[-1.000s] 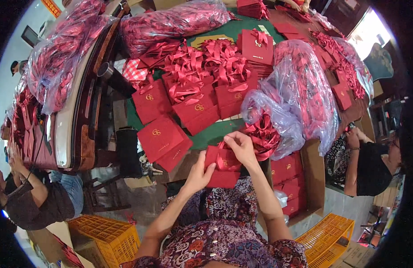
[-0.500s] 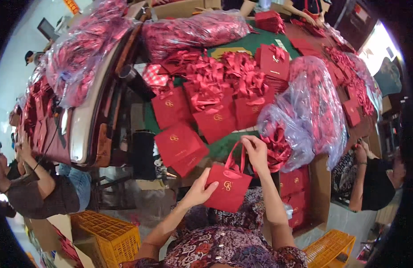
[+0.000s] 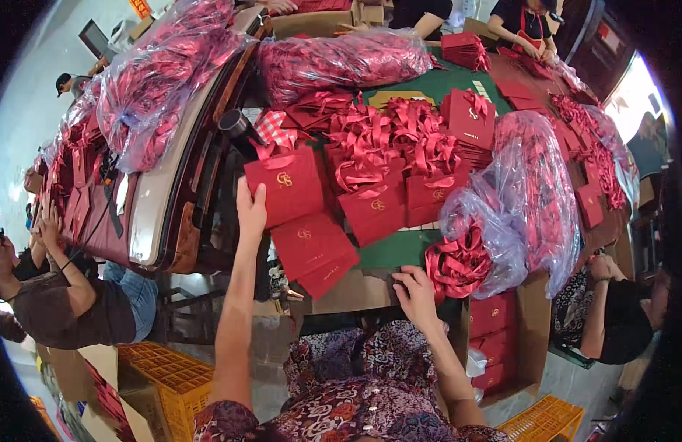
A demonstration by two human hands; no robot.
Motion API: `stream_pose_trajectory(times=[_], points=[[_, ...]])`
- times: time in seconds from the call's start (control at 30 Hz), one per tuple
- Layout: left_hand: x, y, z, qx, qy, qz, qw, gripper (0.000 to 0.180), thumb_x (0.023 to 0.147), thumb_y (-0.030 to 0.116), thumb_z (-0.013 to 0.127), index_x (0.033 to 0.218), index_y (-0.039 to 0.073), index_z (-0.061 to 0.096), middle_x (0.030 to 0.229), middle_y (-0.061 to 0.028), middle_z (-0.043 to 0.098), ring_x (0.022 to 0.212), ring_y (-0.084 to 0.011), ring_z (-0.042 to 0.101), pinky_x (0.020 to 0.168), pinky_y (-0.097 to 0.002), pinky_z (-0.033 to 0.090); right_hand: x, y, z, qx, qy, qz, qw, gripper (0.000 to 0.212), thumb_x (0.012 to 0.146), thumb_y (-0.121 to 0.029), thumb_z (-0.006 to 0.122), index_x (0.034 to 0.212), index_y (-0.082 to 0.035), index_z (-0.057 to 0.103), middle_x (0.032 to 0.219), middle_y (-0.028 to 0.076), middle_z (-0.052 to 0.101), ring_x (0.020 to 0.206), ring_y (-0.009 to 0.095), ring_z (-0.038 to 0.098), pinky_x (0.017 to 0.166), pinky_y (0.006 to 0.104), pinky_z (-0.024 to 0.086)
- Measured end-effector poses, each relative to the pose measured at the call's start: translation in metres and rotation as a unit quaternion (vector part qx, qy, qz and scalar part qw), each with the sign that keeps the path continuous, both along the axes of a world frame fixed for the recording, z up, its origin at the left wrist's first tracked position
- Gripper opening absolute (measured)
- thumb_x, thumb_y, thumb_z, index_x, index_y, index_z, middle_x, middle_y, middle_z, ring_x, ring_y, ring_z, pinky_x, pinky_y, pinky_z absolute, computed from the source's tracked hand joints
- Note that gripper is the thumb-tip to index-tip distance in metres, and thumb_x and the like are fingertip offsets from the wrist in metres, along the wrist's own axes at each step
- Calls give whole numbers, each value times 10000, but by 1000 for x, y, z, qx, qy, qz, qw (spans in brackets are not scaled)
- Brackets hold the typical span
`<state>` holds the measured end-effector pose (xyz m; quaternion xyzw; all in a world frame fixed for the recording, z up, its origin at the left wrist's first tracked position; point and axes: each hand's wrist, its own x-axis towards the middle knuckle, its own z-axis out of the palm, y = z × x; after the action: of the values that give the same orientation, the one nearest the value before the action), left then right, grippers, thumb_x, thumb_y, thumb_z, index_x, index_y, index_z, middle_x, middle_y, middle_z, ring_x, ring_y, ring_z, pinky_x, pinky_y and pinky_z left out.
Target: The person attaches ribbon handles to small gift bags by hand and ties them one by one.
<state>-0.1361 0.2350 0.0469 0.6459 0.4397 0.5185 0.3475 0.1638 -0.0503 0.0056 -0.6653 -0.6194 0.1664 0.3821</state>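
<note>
Left hand (image 3: 251, 210) grips a red paper gift bag (image 3: 291, 193), moved leftward over the green surface (image 3: 392, 253); right hand (image 3: 417, 296), half-open, has released it. Brown cardboard box (image 3: 534, 324) holds red bags (image 3: 494, 315).

Tabletop (image 3: 396, 252) gap between bags (image 3: 311, 247), ribbons (image 3: 457, 267)

Left arm's sticking out pretty straight, left hand (image 3: 252, 208) pinching by the table's (image 3: 391, 254) left edge, while right hand's (image 3: 417, 296) hanging loosely curled around the near edge.
</note>
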Motion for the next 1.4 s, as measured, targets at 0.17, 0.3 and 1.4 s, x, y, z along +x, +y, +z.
stream_pose_trajectory(times=[0.17,0.3,1.4], points=[[10,37,-56,23,47,56,997,256,973,100,577,1204,2,524,1091,-143,660,1014,-236,639,885,-348,477,0,-6,-6,6,-14,9,1000,271,797,-19,712,1064,-36,665,1178,180,590,1087,377,591,905,427,508],[-8,51,-87,-14,188,110,976,346,975,213,607,1228,-5,515,1147,-159,660,1040,-252,641,903,-357,481,-6,-6,1,19,-5,19,1000,256,814,-20,691,1065,-37,645,1188,185,578,1086,390,583,905,440,503],[44,-126,31,112,321,60,938,322,767,219,819,886,55,569,824,-89,576,782,-287,579,732,-381,434,5,9,47,-45,458,4,888,110,1012,-135,569,1049,-32,578,820,-9,605,686,56,571,602,224,474]])
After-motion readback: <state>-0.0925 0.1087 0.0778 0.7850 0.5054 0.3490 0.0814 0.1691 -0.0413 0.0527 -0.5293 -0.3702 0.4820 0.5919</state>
